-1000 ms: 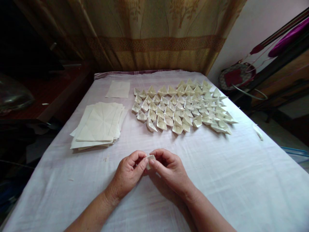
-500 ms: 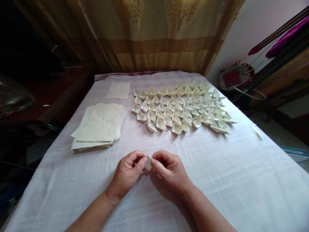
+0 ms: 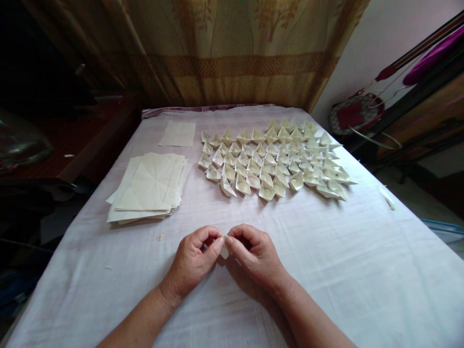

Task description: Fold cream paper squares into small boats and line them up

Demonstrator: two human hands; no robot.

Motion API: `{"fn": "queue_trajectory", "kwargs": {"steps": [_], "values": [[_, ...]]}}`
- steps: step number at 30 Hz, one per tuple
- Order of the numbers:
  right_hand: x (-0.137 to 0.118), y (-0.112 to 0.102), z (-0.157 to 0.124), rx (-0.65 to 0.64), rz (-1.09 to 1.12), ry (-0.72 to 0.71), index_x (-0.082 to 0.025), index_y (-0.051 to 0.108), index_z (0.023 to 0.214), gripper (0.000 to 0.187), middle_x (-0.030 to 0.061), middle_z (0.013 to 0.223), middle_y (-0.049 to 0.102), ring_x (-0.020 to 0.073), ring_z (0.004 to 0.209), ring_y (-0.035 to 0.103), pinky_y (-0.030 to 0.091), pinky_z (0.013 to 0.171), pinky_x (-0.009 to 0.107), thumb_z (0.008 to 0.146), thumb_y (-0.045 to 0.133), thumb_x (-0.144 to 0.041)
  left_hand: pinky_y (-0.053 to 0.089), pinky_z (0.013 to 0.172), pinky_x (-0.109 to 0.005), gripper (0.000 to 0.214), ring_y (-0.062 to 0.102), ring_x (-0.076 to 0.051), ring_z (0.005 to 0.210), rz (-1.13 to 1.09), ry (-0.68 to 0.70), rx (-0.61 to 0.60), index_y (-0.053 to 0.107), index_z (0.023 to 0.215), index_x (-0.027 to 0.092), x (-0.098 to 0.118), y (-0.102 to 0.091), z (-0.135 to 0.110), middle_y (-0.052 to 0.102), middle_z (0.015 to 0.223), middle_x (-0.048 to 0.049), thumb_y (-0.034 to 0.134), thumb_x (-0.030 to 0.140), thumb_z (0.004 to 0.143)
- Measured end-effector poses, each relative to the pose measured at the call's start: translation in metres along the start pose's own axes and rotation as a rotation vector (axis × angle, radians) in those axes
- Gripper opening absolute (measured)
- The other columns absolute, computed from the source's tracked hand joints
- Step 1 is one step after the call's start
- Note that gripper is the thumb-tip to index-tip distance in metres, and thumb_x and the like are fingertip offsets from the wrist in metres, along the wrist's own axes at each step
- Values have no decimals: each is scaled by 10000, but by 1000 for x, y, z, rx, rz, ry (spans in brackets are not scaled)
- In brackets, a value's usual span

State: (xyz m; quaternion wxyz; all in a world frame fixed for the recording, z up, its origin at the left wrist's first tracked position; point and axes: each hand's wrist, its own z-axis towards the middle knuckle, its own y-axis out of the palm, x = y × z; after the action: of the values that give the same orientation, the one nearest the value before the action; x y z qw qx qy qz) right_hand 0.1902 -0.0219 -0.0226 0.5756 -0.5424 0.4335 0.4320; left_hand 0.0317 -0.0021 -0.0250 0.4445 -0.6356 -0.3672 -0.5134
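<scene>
My left hand (image 3: 194,263) and my right hand (image 3: 257,258) meet low in the middle of the view, fingers pinched together on a small folded piece of cream paper (image 3: 224,250). Most of that piece is hidden between my fingertips. Both hands hover just above the white cloth (image 3: 344,261) that covers the table. Farther back, several small folded paper boats (image 3: 271,162) lie in rows. A stack of creased flat paper sheets (image 3: 148,186) lies to the left of my hands.
A single flat sheet (image 3: 177,134) lies behind the stack. A small white scrap (image 3: 387,197) rests near the cloth's right edge. A patterned curtain (image 3: 232,53) hangs behind the table. Dark wooden furniture (image 3: 72,135) stands left, a shelf with clutter (image 3: 398,111) right.
My fingers have turned and pressed the small paper piece tighter between them, so less of it shows. My hands stay in the same place.
</scene>
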Motion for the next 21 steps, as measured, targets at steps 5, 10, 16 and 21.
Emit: {"fn": "queue_trajectory", "kwargs": {"steps": [5,10,16,21], "values": [[-1,0,0,19,0,-10,-175,620,679,188,-13,586,584,104,530,512,392,513,211,823,568,-284,442,447,-172,183,547,-82,456,11,-9,57,658,790,165,1,-1,0,633,624,18,594,325,850],[1,1,1,61,47,-4,-183,602,691,188,-17,602,581,110,548,513,403,528,217,836,572,-299,358,371,-152,205,444,-55,387,-67,-69,85,646,791,172,-1,-1,2,616,591,31,610,370,828],[4,1,4,108,137,50,-194,554,708,224,-34,596,526,109,547,475,392,516,214,867,551,-351,360,352,-147,282,441,-56,366,-134,-162,152,622,823,172,2,-1,4,633,576,26,649,448,778],[8,-1,5,201,90,44,-208,533,739,234,-38,614,520,120,563,474,392,527,224,888,534,-389,355,340,-153,277,493,-82,389,-101,-131,215,644,851,178,-2,-1,5,629,560,31,646,446,780]]}}
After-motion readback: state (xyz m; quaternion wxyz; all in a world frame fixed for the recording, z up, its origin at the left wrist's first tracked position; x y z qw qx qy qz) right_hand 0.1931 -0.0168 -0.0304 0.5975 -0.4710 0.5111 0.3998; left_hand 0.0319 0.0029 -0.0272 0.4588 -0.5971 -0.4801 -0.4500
